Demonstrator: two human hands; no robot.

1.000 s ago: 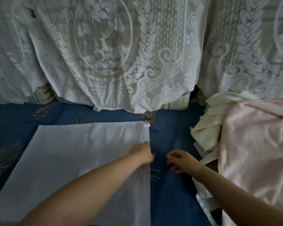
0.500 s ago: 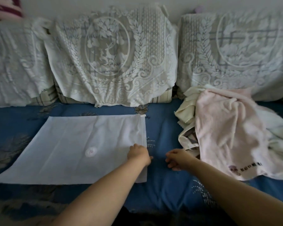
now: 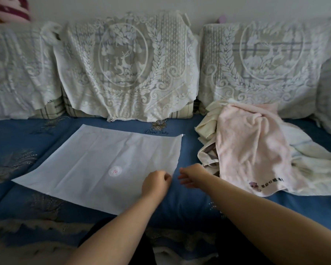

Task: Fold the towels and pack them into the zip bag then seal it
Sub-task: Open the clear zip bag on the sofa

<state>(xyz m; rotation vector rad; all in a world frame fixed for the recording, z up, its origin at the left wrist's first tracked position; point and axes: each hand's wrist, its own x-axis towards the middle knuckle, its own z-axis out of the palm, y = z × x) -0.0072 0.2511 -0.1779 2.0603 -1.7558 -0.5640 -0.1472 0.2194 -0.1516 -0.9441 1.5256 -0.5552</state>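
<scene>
On the blue sofa seat, the white zip bag lies flat and empty. The left hand rests at the bag's right edge, fingers curled as if pinching it, though I cannot tell for sure. The right hand hovers just right of the bag, loosely curled, holding nothing. Further right of the bag, the towels lie heaped and unfolded. They look soft, light and floppy; corners seem the best hold. The bag looks thin and limp.
</scene>
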